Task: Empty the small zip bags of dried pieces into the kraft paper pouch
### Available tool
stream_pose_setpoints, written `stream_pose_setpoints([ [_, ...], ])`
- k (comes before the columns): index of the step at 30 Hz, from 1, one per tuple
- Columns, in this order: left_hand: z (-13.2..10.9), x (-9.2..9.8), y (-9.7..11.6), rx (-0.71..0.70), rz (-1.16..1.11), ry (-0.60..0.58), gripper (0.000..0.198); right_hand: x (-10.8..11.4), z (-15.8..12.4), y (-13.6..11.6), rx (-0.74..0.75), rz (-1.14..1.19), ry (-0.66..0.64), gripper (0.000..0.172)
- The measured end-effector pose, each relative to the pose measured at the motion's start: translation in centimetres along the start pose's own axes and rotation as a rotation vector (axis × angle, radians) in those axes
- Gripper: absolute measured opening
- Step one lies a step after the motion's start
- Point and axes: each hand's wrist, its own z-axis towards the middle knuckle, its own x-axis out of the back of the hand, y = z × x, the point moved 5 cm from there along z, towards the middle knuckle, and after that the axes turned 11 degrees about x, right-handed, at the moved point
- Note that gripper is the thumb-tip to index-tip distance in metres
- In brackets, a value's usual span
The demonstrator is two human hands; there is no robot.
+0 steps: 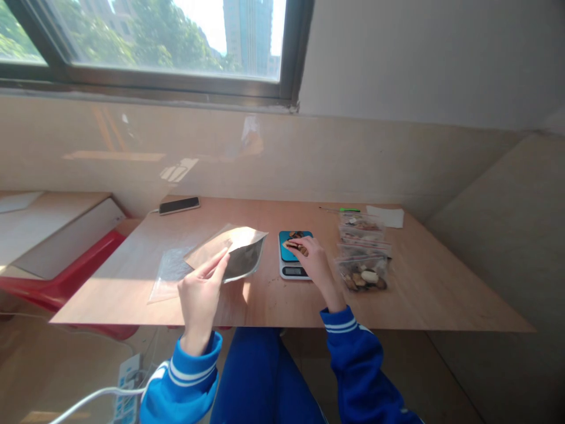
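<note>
A flat, silvery-tan pouch [242, 253] was held tilted up off the worktop [419, 282], its open mouth facing right. Just to its right, brown dried pieces [295, 242] lay heaped on a small teal-topped scale [286, 253].

Wooden table [419, 294] across mid-frame, sun on its left half. Phone [179, 205] lies upper left, flat clear bags [168, 274] lower left, a blue-topped scale [293, 259] dead centre, filled zip bags [364, 259] stacked just right of it, and white paper [386, 216] and a green pen [346, 209] by the far edge.
</note>
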Motion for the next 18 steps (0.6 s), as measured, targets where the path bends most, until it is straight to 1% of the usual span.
stream_pose_setpoints([
  [2, 0.0, -0.1, -0.1, 0.009, -0.007, -0.005, 0.024, -2.0, 0.1, 2.9, -0.023, -0.117, -0.138, 0.016],
  [3, 0.0, -0.1, -0.2, 0.012, -0.007, -0.008, 0.024, -2.9, 0.2, 4.0, -0.027, -0.183, -0.205, 0.016],
  [5, 0.0, 0.0, -0.2, 0.01, -0.008, -0.012, 0.024, -4.2, 0.0, 5.0, -0.021, -0.295, -0.305, 0.017],
  [6, 0.0, 0.0, -0.1, 0.005, -0.009, -0.014, 0.023, -4.6, 0.0, 5.2, -0.009, -0.33, -0.332, 0.017],
  [8, 0.0, 0.2, -0.1, -0.005, -0.011, -0.012, 0.023, -4.7, -0.2, 5.1, 0.015, -0.356, -0.338, 0.017],
  [10, 0.1, 0.3, 0.0, -0.007, -0.009, -0.005, 0.023, -4.3, -0.2, 5.1, 0.006, -0.34, -0.295, 0.017],
  [12, 0.1, 0.5, -0.1, -0.005, 0.0, 0.003, 0.023, -3.6, 0.2, 5.4, -0.036, -0.301, -0.243, 0.017],
  [15, 0.1, 0.6, -0.2, -0.013, 0.009, 0.012, 0.023, -3.3, 1.9, 6.4, -0.096, -0.251, -0.216, 0.018],
  [18, 0.0, 0.6, -0.3, -0.013, 0.009, 0.015, 0.023, -4.0, 4.3, 7.4, -0.119, -0.251, -0.237, 0.02],
])
